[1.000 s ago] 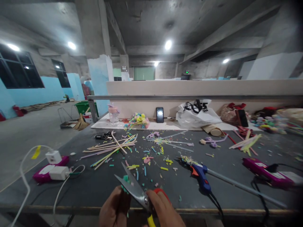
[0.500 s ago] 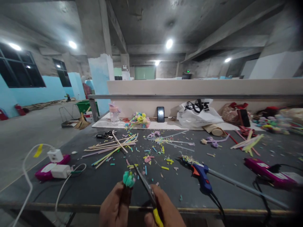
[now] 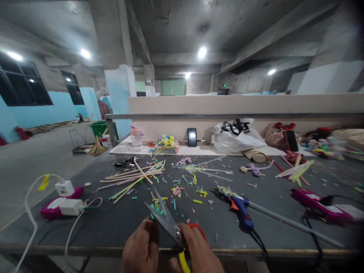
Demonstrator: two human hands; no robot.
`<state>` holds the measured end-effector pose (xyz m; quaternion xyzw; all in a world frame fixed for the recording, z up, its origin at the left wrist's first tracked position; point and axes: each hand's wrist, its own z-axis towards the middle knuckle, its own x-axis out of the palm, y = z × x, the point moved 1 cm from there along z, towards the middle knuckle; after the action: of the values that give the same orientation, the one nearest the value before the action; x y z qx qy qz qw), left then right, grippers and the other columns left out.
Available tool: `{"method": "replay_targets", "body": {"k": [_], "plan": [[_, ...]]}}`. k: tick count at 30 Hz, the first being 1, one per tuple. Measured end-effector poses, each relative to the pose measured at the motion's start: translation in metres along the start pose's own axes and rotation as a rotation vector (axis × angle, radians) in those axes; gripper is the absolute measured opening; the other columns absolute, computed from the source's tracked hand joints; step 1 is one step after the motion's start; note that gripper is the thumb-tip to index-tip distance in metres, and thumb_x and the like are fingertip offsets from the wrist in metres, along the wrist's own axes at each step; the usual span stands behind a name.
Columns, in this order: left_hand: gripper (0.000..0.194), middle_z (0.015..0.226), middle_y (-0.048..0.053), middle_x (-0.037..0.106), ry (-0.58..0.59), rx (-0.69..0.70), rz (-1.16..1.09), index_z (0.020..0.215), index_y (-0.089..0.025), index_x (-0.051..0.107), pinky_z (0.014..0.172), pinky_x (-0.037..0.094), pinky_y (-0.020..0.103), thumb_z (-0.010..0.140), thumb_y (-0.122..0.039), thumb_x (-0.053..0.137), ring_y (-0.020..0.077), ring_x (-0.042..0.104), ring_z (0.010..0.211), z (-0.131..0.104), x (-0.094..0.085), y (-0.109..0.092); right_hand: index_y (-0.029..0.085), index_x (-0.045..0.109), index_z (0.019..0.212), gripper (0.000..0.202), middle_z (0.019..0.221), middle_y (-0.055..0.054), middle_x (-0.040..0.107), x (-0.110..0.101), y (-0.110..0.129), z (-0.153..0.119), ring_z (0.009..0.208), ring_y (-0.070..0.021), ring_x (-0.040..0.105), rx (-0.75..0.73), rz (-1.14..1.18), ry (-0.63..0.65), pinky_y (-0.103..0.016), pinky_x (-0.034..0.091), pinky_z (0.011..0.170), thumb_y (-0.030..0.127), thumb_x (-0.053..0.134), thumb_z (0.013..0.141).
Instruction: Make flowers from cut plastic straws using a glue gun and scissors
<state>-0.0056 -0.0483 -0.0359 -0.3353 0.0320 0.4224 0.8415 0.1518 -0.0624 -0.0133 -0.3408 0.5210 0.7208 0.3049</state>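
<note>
Near the front edge of the dark table, my left hand (image 3: 141,244) pinches a small teal piece (image 3: 156,208), partly hidden behind the scissors. Scissors (image 3: 170,225) with one yellow and one red handle are gripped in my right hand (image 3: 197,248). Their blades stand apart, pointing up and left over the teal piece. Small cut bits in pink, yellow, blue and green lie scattered beyond both hands. Long pastel strips (image 3: 133,175) are spread out at the left of the bits.
A blue glue gun (image 3: 241,213) with a long clear stick lies on the right. Magenta power strips (image 3: 52,206) with cables sit at both sides. Along the back stand a phone (image 3: 192,137), a pink-lidded cup (image 3: 136,137) and a white bag (image 3: 237,138).
The scissors have opened and moved left across the teal piece, and their red handle now shows. My left hand has shifted slightly right.
</note>
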Motion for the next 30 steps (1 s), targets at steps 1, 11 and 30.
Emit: {"method": "replay_targets", "body": {"k": [1, 11, 30], "plan": [[0.016, 0.079, 0.009, 0.069, -0.006, 0.020, 0.023, 0.081, -0.021, 0.061, 0.064, 0.048, 0.029, 0.079, -0.023, 0.045, 0.0231, 0.064, 0.074, -0.002, 0.002, 0.002, 0.031, 0.045, 0.122, 0.055, 0.106, -0.007, 0.058, 0.000, 0.000, 0.000, 0.081, -0.0230, 0.062, 0.002, -0.009, 0.006, -0.031, 0.050, 0.072, 0.026, 0.056, 0.068], [0.022, 0.069, 0.004, 0.068, 0.099, 0.255, 0.135, 0.094, -0.021, 0.057, 0.053, 0.045, 0.022, 0.081, -0.015, 0.041, 0.0163, 0.062, 0.055, 0.008, -0.006, 0.001, 0.025, 0.047, 0.120, 0.049, 0.105, -0.009, 0.062, 0.006, -0.009, 0.000, 0.083, -0.0229, 0.063, -0.041, -0.019, 0.006, -0.029, 0.049, 0.075, 0.027, 0.053, 0.071], [0.028, 0.044, -0.009, 0.024, 0.575, -1.063, -1.697, 0.057, -0.016, 0.046, 0.036, 0.020, 0.016, 0.071, -0.033, 0.062, 0.0039, 0.014, 0.038, 0.024, -0.011, -0.012, 0.021, 0.048, 0.121, 0.045, 0.093, -0.006, 0.064, -0.031, -0.004, -0.005, 0.078, -0.0171, 0.061, -0.093, 0.451, 0.066, -0.024, 0.048, 0.071, 0.045, 0.043, 0.084]]}}
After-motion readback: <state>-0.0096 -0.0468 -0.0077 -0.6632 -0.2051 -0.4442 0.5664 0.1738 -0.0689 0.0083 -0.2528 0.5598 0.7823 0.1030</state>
